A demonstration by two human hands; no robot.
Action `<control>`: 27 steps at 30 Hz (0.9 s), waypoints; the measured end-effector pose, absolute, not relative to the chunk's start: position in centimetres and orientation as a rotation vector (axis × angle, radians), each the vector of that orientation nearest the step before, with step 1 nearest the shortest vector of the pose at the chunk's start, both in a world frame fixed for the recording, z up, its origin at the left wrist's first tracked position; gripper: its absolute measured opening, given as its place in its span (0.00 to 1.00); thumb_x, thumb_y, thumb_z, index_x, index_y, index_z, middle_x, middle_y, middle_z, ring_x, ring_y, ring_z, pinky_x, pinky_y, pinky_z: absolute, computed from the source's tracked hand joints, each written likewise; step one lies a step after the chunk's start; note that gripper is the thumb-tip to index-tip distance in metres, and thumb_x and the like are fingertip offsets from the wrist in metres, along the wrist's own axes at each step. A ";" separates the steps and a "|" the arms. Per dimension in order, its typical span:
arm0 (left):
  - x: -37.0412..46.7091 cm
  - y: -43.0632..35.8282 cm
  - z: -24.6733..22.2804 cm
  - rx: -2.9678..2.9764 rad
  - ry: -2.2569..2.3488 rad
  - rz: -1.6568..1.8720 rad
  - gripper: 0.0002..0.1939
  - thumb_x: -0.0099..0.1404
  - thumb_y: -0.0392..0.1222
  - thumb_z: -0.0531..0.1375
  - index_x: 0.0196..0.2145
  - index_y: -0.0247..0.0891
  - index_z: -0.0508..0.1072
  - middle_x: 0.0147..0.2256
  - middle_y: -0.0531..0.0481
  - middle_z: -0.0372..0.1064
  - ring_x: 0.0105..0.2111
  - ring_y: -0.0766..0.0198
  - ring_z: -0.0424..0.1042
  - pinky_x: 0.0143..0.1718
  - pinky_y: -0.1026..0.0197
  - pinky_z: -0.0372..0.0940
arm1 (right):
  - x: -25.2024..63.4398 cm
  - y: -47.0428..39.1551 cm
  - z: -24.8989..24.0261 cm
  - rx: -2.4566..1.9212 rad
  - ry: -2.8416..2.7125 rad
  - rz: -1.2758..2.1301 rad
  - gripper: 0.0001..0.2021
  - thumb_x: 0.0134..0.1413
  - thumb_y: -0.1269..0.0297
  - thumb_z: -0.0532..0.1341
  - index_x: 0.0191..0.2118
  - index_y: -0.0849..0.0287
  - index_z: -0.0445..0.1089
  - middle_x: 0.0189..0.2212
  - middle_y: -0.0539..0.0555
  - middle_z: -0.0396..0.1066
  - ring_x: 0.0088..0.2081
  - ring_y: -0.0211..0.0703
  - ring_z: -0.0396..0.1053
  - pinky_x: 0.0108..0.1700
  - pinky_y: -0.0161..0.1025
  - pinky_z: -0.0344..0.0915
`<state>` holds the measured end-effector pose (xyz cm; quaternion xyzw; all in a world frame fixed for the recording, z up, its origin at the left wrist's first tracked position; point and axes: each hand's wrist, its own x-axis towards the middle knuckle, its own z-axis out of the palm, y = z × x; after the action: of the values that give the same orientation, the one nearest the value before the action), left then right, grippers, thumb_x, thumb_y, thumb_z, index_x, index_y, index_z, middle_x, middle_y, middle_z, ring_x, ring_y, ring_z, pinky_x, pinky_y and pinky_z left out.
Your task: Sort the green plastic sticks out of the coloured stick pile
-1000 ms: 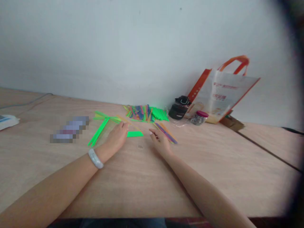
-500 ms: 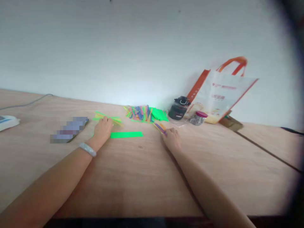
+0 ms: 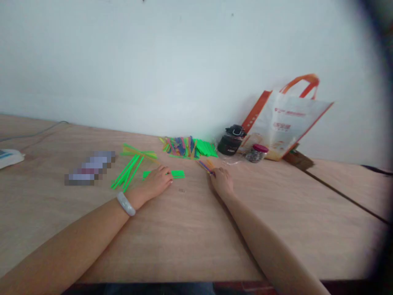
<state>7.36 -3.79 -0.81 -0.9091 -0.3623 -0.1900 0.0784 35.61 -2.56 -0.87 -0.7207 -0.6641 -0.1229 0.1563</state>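
Far L on your worktop (image 3: 184, 237) there's a white device (image 3: 10, 157), cut off by the frame edge, w/ a thin grey cable (image 3: 46, 129) behind it. Next, a blurred-out phone-like slab (image 3: 90, 168) lies flat. Then loose green sticks (image 3: 130, 166) fan toward you at a slant, their far ends meeting the yellow & green strips (image 3: 144, 154) that lie crosswise.

Your L hand (image 3: 159, 179), pale bangle (image 3: 125, 204) on the wrist, is palm down over the green row (image 3: 178, 173), fingers bent & touching it; can't tell if they grip any. The row sticks out both sides of the hand. Behind, near the wall, is the mixed-colour pile (image 3: 181, 146), w/ the green pile (image 3: 206, 147) right beside it on the R.

Your R hand (image 3: 223, 180) is half curled on the near end of the multicolour sticks (image 3: 205, 165); grip hidden, can't tell. Past it: dark bottle (image 3: 230, 144), pink-lidded jar (image 3: 258, 153), carrier bag (image 3: 291, 123) w/ orange handles, then a cardboard piece (image 3: 299, 159).
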 end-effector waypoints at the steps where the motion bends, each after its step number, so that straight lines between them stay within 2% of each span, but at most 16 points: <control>1: 7.4 -3.8 -0.9 -2.720 -1.083 -0.577 0.11 0.67 0.39 0.52 0.36 0.35 0.74 0.38 0.44 0.66 0.42 0.58 0.64 0.47 0.54 0.60 | 35.6 -2.6 -0.8 -2.048 -1.899 -0.354 0.13 0.56 0.68 0.52 0.41 0.62 0.71 0.40 0.62 0.69 0.44 0.50 0.64 0.45 0.42 0.58; 6: 8.2 -4.0 -1.0 -2.721 -1.126 -0.571 0.14 0.68 0.44 0.51 0.40 0.35 0.73 0.38 0.43 0.67 0.43 0.56 0.64 0.46 0.53 0.60 | 34.4 -3.1 -0.6 -1.919 -1.874 -0.284 0.14 0.56 0.69 0.51 0.43 0.61 0.71 0.41 0.61 0.69 0.44 0.48 0.65 0.46 0.41 0.59; 12: 9.2 -4.1 -1.1 -2.695 -1.176 -0.560 0.11 0.66 0.43 0.53 0.37 0.35 0.73 0.39 0.43 0.65 0.42 0.56 0.64 0.45 0.55 0.61 | 31.4 -4.4 -0.8 -1.694 -1.945 -0.063 0.12 0.55 0.69 0.52 0.41 0.60 0.71 0.40 0.57 0.71 0.43 0.44 0.67 0.45 0.39 0.61; 16: 9.4 -4.1 -1.3 -2.711 -1.169 -0.579 0.12 0.66 0.44 0.54 0.41 0.35 0.72 0.40 0.43 0.66 0.43 0.55 0.64 0.44 0.54 0.62 | 30.0 -4.9 -1.0 -1.558 -1.965 0.091 0.12 0.54 0.69 0.53 0.41 0.60 0.72 0.38 0.56 0.72 0.42 0.43 0.68 0.45 0.39 0.62; 23: 9.4 -4.5 -1.2 -2.726 -1.135 -0.614 0.10 0.67 0.38 0.51 0.39 0.34 0.71 0.39 0.44 0.67 0.42 0.57 0.65 0.46 0.53 0.62 | 28.9 -5.2 -1.1 -1.418 -1.898 0.329 0.13 0.51 0.70 0.54 0.39 0.60 0.75 0.36 0.56 0.74 0.39 0.43 0.69 0.44 0.39 0.63; 27: 9.4 -4.5 -1.4 -2.724 -1.097 -0.725 0.12 0.68 0.35 0.49 0.44 0.35 0.69 0.41 0.44 0.68 0.43 0.59 0.66 0.47 0.55 0.62 | 28.7 -5.3 -1.3 -1.348 -1.840 0.468 0.13 0.50 0.68 0.54 0.37 0.58 0.75 0.33 0.53 0.74 0.36 0.43 0.69 0.41 0.40 0.63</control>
<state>9.43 -4.51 -1.40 -0.8990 -0.3621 -0.2393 0.0581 28.68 -5.27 -1.28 -0.5316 -0.7259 0.1846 0.3954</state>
